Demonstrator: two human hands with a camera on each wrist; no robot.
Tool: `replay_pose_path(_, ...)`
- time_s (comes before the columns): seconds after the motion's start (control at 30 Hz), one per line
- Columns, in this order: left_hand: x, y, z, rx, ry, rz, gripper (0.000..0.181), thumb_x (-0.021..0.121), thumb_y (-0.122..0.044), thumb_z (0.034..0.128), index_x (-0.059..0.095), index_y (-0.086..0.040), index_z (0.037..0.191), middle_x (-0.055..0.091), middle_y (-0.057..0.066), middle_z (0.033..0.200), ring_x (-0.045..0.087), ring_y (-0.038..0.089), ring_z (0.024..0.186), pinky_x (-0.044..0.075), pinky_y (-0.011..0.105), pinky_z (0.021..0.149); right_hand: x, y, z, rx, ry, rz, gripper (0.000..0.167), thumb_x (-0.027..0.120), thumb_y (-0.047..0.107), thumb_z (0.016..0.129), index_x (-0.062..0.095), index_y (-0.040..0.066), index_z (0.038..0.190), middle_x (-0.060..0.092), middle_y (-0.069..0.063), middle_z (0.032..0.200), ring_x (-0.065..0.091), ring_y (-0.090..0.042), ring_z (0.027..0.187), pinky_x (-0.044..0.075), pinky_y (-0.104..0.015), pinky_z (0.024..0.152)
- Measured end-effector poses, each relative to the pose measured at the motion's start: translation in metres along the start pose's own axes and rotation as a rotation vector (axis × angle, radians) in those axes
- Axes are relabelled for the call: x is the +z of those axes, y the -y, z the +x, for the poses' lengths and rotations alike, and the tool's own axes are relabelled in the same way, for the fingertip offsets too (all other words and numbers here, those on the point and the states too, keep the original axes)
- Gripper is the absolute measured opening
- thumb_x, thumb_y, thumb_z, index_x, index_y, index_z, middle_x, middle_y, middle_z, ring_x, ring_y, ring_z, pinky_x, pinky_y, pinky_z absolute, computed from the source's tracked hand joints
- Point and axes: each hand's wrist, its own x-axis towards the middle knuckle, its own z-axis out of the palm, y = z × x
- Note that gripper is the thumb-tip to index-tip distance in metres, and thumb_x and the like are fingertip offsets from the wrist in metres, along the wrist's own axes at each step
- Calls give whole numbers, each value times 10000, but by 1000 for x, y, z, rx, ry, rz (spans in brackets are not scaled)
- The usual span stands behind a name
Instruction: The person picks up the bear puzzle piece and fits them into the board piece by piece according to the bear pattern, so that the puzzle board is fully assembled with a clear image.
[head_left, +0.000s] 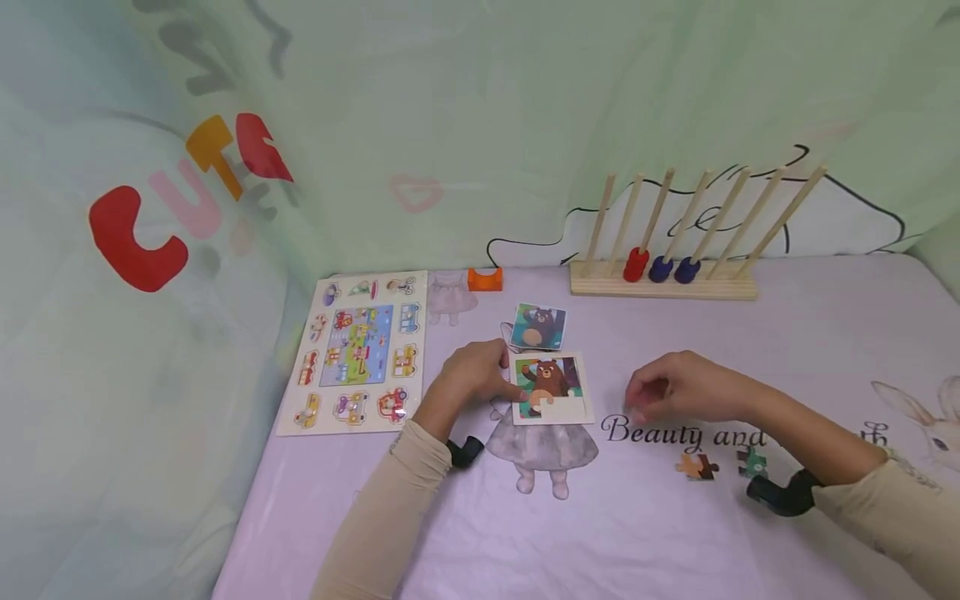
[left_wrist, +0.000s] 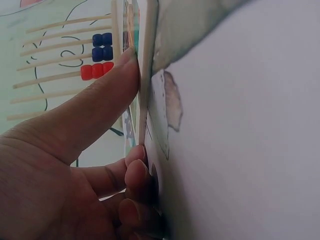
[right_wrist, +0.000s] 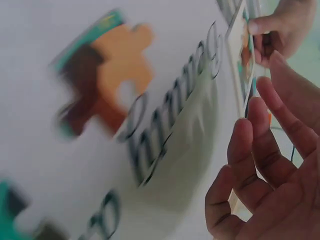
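Note:
My left hand (head_left: 472, 375) holds the left edge of a small bear jigsaw board (head_left: 566, 408), thumb on its face. In the left wrist view the curled fingers (left_wrist: 137, 175) sit at the board's edge. A lower part of the bear picture is bare, without pieces. Just above the board lies a matching bear card (head_left: 538, 327). To the right, my right hand (head_left: 686, 387) hovers over the cloth with loosely bent fingers and nothing in them. Nearer me lie an orange-and-brown puzzle piece (head_left: 697, 466) and a green one (head_left: 752, 462).
A wooden vehicle puzzle board (head_left: 409, 417) lies at the left. At the back stands a peg rack (head_left: 667, 288) with red and blue beads, its rods upright. An orange block (head_left: 485, 280) sits near the back edge. Printed cloth (head_left: 637, 533) covers the table.

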Motion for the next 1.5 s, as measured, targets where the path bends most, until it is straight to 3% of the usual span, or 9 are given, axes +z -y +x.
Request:
replay_pose_path(0.5, 0, -1, -1, -2, 17, 3, 498, 887, -452, 765, 568, -161, 1014, 622, 2, 897, 555, 182, 807, 397, 289, 652, 7, -34, -33, 9, 47, -16, 245, 906, 289, 743, 736, 301, 918, 634, 112, 861, 538, -82, 820, 464, -212, 696)
replay_pose_path(0.7, -1, -2, -1, -2, 16, 3, 495, 887, -445, 767, 570, -158, 1017, 625, 3, 903, 558, 185, 812, 398, 291, 654, 11, -35, -33, -7, 42, -54, 270, 908, 262, 743, 688, 274, 899, 580, 107, 827, 515, -60, 796, 440, -207, 662)
replay_pose_path(0.97, -1, -2, -2, -4, 20, -7, 500, 890, -443, 764, 568, -157, 1018, 627, 8, 905, 558, 187, 807, 401, 289, 651, 9, -37, -33, -19, 2, -47, 160, 835, 244, 842, 691, 270, 909, 575, 128, 805, 514, -27, 769, 461, -204, 658)
replay_pose_path(1.2, -1, -1, -1, -4, 21, -13, 498, 892, -438, 763, 568, -155, 1016, 628, 11, 906, 562, 187, 812, 404, 291, 654, 9, -41, -33, -10, 5, -43, 291, 915, 235, 726, 696, 279, 912, 596, 112, 831, 523, -56, 775, 450, -207, 654)
replay_pose_path(1.5, -2, -1, -1, -2, 23, -6, 498, 890, -441, 765, 575, -156, 1025, 624, 8, 903, 560, 191, 812, 405, 292, 653, 10, -41, -33, -10, 11, -28, 252, 908, 220, 737, 707, 255, 885, 617, 119, 823, 526, -48, 768, 459, -207, 658)
